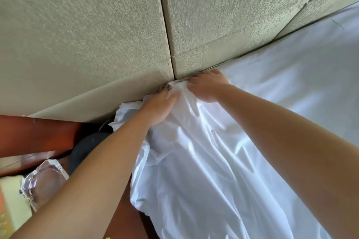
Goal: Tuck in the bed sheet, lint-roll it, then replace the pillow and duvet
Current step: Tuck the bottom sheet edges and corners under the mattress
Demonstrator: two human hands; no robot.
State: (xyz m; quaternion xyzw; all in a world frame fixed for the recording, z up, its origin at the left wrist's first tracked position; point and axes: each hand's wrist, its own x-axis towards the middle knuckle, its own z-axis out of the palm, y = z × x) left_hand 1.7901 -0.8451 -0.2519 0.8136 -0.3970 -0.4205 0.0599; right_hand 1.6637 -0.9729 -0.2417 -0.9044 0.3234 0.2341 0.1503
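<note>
A white bed sheet (242, 141) covers the mattress and bunches in loose folds at the bed's top left corner. My left hand (159, 106) lies on the bunched corner, its fingertips pushed into the gap against the padded headboard (97, 35). My right hand (207, 87) presses the sheet at the same corner, fingers reaching down between mattress and headboard. Both sets of fingertips are partly hidden in the gap. No lint roller, pillow or duvet is in view.
A reddish-brown wooden bedside table (35, 136) stands to the left, with a dark round object (85, 147), a clear glass block (46, 180) and a pale box (11, 200) by it. The sheet lies smoother to the right along the headboard.
</note>
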